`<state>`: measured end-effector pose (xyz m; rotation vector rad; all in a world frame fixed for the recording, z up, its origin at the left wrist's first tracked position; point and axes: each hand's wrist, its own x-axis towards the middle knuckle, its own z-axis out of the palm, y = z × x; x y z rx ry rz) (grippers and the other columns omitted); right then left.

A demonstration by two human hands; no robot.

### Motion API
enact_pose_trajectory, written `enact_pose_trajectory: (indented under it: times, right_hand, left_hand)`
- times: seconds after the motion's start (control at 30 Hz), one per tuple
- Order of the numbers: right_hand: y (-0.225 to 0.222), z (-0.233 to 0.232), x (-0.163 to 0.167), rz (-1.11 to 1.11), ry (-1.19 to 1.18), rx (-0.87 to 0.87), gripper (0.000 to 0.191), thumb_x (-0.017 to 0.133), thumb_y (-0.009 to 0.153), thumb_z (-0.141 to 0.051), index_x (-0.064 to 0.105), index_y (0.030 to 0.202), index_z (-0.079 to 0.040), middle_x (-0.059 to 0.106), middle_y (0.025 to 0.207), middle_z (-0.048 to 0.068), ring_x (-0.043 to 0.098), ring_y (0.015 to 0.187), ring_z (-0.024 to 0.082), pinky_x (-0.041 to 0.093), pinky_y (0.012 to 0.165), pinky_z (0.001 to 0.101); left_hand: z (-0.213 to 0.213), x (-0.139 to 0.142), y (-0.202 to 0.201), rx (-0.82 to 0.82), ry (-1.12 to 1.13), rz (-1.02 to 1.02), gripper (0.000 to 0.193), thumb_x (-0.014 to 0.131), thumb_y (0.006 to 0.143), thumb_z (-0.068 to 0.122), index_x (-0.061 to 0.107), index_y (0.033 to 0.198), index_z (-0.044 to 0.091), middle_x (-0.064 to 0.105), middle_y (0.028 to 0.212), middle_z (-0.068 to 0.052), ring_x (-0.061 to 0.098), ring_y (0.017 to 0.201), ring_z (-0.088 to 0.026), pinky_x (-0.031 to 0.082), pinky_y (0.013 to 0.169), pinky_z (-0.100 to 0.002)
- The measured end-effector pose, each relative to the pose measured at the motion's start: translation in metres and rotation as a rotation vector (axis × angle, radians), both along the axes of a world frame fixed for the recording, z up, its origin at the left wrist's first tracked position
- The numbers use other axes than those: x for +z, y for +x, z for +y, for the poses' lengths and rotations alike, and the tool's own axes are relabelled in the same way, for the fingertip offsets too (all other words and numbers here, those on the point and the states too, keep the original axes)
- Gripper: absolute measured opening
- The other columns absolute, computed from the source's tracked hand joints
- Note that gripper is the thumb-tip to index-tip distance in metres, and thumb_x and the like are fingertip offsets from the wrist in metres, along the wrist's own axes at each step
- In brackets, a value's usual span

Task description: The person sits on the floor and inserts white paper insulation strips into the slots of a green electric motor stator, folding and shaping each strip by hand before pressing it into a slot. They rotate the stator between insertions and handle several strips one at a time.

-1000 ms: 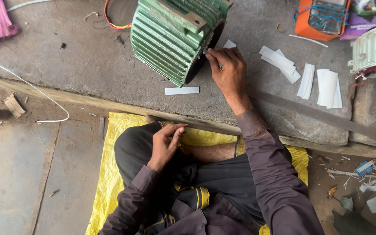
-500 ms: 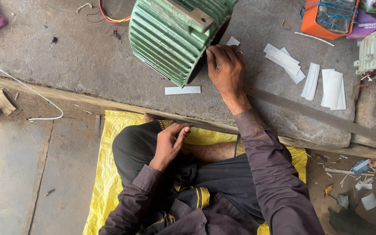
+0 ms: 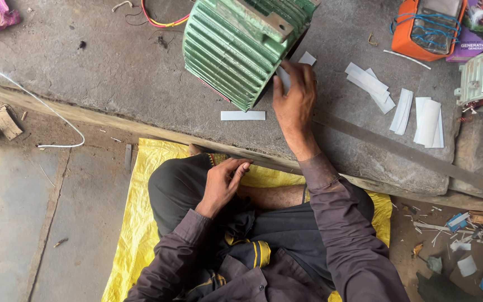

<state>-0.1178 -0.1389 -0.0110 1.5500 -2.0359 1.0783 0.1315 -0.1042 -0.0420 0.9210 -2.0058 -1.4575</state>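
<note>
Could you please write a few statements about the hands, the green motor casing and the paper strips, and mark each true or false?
1. The right hand holds a white paper strip at the green ribbed motor casing. True.
2. The left hand grips the casing. False: it rests on the person's lap.
3. One single white strip lies on the stone slab below the casing. True.
4. The person sits on a blue sheet. False: the sheet is yellow.
</note>
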Motion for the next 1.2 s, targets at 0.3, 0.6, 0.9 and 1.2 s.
enact_pose_trajectory:
  times: [0.3, 0.6, 0.9, 1.2]
  right_hand:
    - [-0.015, -0.009, -0.010, -0.019, 0.042, 0.079, 0.043, 0.082, 0.094, -0.002, 0.053, 0.126, -0.001, 0.071, 0.122, 0.012, 0.070, 0.113, 0.028, 0.055, 0.100, 0.0461]
    - [-0.018, 0.010, -0.003, 0.024, 0.240, -0.109, 0.028, 0.082, 0.097, -0.010, 0.071, 0.123, -0.003, 0.075, 0.113, 0.012, 0.073, 0.103, 0.026, 0.058, 0.092, 0.0413]
    - [-0.003, 0.011, 0.020, 0.092, 0.128, -0.114, 0.042, 0.084, 0.084, -0.015, 0.069, 0.118, 0.004, 0.073, 0.110, 0.021, 0.073, 0.097, 0.033, 0.061, 0.081, 0.0408]
    - [0.005, -0.009, 0.020, -0.095, 0.151, -0.112, 0.019, 0.078, 0.093, -0.006, 0.073, 0.111, -0.004, 0.076, 0.105, 0.014, 0.077, 0.087, 0.026, 0.064, 0.068, 0.0333]
  left_hand:
    - [-0.001, 0.000, 0.002, -0.002, -0.027, 0.018, 0.024, 0.065, 0.101, 0.026, 0.076, 0.113, 0.009, 0.076, 0.098, -0.011, 0.074, 0.084, -0.024, 0.056, 0.072, -0.032]
    - [-0.001, -0.004, 0.003, -0.007, -0.045, 0.011, 0.023, 0.065, 0.100, 0.026, 0.076, 0.112, 0.009, 0.073, 0.091, -0.010, 0.072, 0.077, -0.025, 0.054, 0.068, -0.034]
    - [-0.001, -0.003, 0.004, 0.025, -0.023, 0.036, 0.023, 0.065, 0.101, 0.024, 0.076, 0.112, 0.008, 0.073, 0.091, -0.011, 0.072, 0.079, -0.024, 0.055, 0.070, -0.034]
    - [0.001, -0.004, 0.005, 0.002, 0.002, 0.052, 0.022, 0.065, 0.101, 0.022, 0.076, 0.113, 0.006, 0.076, 0.092, -0.011, 0.074, 0.080, -0.020, 0.056, 0.071, -0.031]
